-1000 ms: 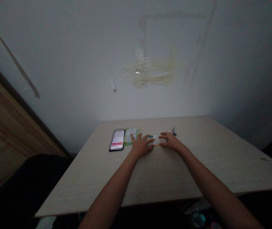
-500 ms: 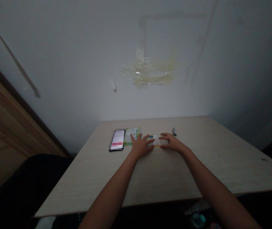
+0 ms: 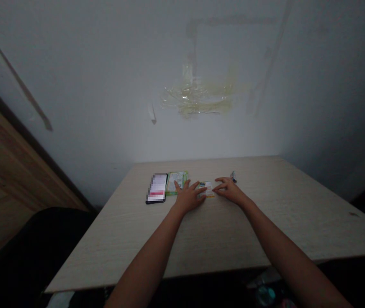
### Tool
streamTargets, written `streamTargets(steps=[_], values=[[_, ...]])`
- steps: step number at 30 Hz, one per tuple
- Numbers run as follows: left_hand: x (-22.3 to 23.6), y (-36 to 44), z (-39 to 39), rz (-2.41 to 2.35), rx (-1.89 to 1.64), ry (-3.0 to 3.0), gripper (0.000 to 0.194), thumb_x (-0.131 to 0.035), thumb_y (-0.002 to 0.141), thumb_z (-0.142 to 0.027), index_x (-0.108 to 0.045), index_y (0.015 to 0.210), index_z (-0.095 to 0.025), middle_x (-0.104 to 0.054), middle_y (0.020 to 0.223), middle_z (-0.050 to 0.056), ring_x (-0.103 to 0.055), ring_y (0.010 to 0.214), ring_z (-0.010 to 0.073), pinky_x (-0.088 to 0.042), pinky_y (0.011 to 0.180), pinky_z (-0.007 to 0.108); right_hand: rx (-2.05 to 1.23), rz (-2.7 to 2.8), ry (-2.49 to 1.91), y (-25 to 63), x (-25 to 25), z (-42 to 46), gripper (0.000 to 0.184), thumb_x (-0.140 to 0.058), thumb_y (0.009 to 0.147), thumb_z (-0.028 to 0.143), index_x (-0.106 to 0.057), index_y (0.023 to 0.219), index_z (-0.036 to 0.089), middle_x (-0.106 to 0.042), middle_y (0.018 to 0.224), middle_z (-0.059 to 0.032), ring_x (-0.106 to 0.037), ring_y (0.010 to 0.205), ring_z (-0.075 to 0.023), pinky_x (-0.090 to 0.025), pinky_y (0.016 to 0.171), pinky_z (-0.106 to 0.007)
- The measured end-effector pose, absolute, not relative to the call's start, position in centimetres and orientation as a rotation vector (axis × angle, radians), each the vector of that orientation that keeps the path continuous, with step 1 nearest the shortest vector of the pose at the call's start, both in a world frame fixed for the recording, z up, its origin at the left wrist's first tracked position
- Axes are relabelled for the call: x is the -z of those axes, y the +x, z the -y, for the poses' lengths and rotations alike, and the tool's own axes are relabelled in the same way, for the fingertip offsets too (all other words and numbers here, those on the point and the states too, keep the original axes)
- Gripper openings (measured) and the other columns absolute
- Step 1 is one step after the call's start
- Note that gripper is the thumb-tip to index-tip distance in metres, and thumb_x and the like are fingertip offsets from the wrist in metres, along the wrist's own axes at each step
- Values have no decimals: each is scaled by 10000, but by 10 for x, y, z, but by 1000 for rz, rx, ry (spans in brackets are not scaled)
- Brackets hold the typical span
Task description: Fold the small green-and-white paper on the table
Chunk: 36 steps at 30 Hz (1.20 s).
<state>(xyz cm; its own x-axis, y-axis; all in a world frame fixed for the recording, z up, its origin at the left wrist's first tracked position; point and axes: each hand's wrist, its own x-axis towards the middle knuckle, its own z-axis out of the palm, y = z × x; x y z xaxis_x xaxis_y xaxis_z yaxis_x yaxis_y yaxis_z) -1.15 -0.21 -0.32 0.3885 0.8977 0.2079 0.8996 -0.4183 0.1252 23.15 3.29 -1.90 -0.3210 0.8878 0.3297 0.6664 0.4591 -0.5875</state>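
A small printed card (image 3: 208,186), white with a yellow lower edge and a dark picture at its upper left, lies flat on the table. My left hand (image 3: 189,197) rests palm down with fingers spread; its right-side fingers lie over the card's left part. At the card's right edge my right hand (image 3: 229,189) brings thumb and a finger together in a pinch, its other fingers stretched above. Left of my left hand sits a green-edged pile of printed cards or leaflets (image 3: 176,179), partly covered by the fingertips.
A phone (image 3: 157,188) with a lit, blurred screen lies left of the pile. A small crumpled scrap (image 3: 233,176) is just behind my right hand. The pale wooden table (image 3: 221,239) meets a wall with peeling clear tape (image 3: 198,100).
My right thumb and finger, apart before, have closed together at the card's right edge. My left hand has stayed nearly in place.
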Motion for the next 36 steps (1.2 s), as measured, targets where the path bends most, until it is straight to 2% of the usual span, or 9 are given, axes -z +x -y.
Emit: streamTargets(steps=[9,16,26,31,36], values=[[3,-12,1,1693,367,-2621,423,-397,906,-642,-482,1315,-581,-444,1509,-85,-252,1430,395,75,996,841,-363,2016,-1383,222,24,-45,168,-660,825,298,-791,902,226,-650,1230,-113,-532,1187,-272,-355,1076,-460],[5,-12,0,1683,371,-2610,421,-398,907,-642,-487,1314,-578,-450,1503,-88,-262,1424,402,70,990,850,-285,2098,-1486,218,24,-51,252,-596,878,318,-762,1054,247,-631,1252,-101,-514,1210,-250,-338,1078,-435],[3,-12,1,1673,352,-2601,415,-405,913,-630,-484,1317,-580,-453,1500,-89,-274,1421,392,47,1006,843,-126,2146,-1586,208,16,-41,339,-561,897,331,-696,1202,268,-599,1264,-96,-493,1166,-265,-380,1026,-418],[1,-12,3,1673,362,-2612,416,-390,917,-636,-488,1317,-573,-453,1502,-82,-282,1419,388,49,1000,847,-142,2112,-1529,212,21,-41,330,-562,898,340,-695,1194,282,-601,1263,-92,-482,1196,-268,-360,1050,-446],[2,-12,3,1673,374,-2615,412,-406,918,-625,-490,1318,-568,-448,1506,-82,-284,1421,382,79,1006,835,-295,2034,-1420,220,29,-47,304,-596,862,307,-738,1110,205,-657,1202,-108,-548,1159,-251,-370,1060,-430]])
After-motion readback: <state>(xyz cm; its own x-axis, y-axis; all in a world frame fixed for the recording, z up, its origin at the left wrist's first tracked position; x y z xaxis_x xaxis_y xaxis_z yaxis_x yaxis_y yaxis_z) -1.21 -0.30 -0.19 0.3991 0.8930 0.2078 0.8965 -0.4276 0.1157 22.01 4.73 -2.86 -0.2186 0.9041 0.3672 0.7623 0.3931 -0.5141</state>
